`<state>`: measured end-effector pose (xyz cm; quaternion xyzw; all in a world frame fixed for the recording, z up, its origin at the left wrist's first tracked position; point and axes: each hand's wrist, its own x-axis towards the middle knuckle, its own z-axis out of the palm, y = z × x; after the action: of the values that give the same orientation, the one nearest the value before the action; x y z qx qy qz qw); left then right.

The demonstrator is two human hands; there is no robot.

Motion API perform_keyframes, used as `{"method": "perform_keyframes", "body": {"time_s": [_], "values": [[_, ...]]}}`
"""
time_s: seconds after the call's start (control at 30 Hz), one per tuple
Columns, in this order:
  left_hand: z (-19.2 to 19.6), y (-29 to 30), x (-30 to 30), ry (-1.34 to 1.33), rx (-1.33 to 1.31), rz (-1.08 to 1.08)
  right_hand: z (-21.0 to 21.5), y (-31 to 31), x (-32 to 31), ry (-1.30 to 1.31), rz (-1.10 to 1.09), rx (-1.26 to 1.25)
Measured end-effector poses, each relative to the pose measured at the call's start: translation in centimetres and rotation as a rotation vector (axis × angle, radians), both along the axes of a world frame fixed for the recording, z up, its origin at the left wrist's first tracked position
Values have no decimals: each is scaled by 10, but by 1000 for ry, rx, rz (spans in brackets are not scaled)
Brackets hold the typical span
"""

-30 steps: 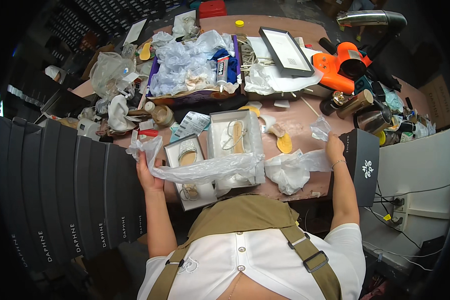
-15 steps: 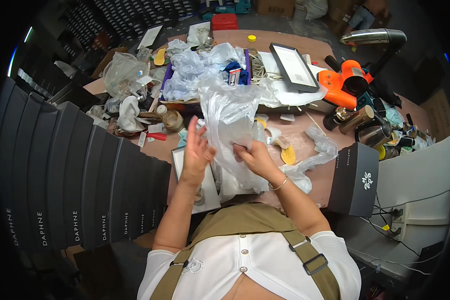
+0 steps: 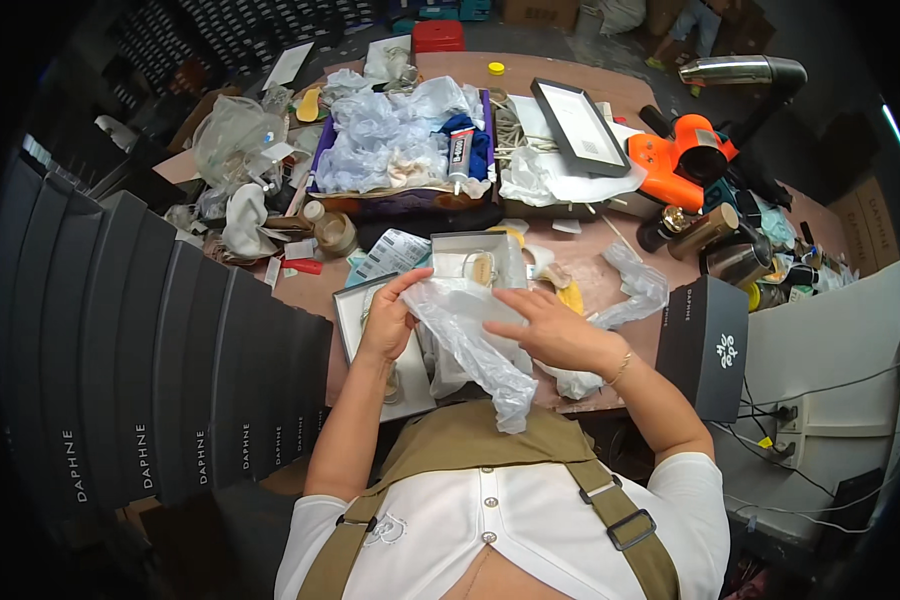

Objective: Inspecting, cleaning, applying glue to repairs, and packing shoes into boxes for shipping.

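Note:
My left hand [image 3: 387,322] pinches the upper left corner of a thin, translucent plastic bag [image 3: 470,345], which droops toward my apron. My right hand [image 3: 562,332] is open with fingers spread at the bag's right side; whether its fingertips touch the plastic, I cannot tell. Below the hands lies an open white-lined box [image 3: 448,245] with a pale, rounded item inside, partly hidden by the bag. A shallow dark-edged tray or lid [image 3: 410,398] lies on its left, holding something small under my left wrist. A printed white-and-blue packet [image 3: 395,252] rests behind my left hand.
Dark shoe boxes [image 3: 185,350] are stacked along the left; another dark box [image 3: 705,345] stands at the right edge. Behind is a purple-edged box [image 3: 320,165] of crumpled plastic with a glue tube [image 3: 460,155]. An orange heat tool [image 3: 670,165] and flasks [image 3: 705,230] sit right.
The bag has come down from upright to hanging low toward me. My right hand has let go of it and spread its fingers; my left hand, open before, now pinches it.

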<state>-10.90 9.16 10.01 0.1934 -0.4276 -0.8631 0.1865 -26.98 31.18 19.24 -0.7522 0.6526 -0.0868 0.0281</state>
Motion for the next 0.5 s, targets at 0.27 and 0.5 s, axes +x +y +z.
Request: {"method": "perform_keyframes", "body": {"time_s": [0.27,0.5], "values": [[70,24,-33,48,-503,-150,-20,-48,-14,-904,-257,72],[6,64,-19,-298,-356,-110,-25,-51,-13,-937,-494,-254]]}}
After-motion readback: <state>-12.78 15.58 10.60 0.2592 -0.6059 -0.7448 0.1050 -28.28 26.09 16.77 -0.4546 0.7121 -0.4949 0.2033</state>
